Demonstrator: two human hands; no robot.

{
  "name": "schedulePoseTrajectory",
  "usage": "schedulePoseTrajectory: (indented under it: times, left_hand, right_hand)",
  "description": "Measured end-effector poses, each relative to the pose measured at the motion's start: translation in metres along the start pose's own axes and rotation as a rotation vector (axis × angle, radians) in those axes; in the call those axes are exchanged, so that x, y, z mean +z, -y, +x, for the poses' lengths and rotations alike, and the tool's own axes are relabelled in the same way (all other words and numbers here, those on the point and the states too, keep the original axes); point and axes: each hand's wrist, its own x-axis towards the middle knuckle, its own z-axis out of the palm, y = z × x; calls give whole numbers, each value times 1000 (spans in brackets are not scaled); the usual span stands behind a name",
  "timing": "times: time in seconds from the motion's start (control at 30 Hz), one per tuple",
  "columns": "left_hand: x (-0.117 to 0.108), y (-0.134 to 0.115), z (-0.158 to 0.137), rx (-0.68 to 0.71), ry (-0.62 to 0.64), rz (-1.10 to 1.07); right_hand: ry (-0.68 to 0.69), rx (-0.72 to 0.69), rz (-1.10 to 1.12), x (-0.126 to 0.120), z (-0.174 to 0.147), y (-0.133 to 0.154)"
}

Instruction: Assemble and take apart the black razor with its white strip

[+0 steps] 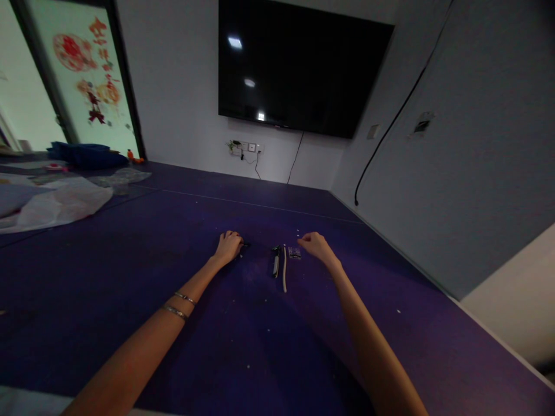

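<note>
My left hand rests low on the purple tabletop, fingers bent and closed around something. A small dark piece pokes out beside its thumb; its kind is unclear. To the right, my right hand is held in a pinch, and whatever is between the fingertips is too small to make out. Between the hands lie a slim black-and-grey tool, a pale thin strip and a small clear packet with dark markings. Tiny white bits lie by the right fingertips.
The purple table stretches to the wall. Crumpled plastic sheeting and a dark blue cloth bundle lie at the far left. A large black television hangs ahead, above wall sockets. A black cable dangles along the right wall.
</note>
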Motion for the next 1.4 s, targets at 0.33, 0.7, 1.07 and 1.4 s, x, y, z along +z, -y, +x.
schedulePoseTrajectory:
  times: [0.33, 0.7, 1.07, 1.4]
  left_hand:
    - [-35, -73, 9, 369, -190, -169]
    - [-43, -97, -4, 486, -193, -168]
    - [-28, -103, 5, 388, -89, -214]
    - [21, -124, 33, 407, 122, -149]
  right_hand:
    - [33, -324, 286, 4, 2, 16]
    - [236, -268, 536, 2, -3, 21]
    - [148, -139, 402, 4, 13, -17]
    - [56, -184, 212, 23, 19, -43]
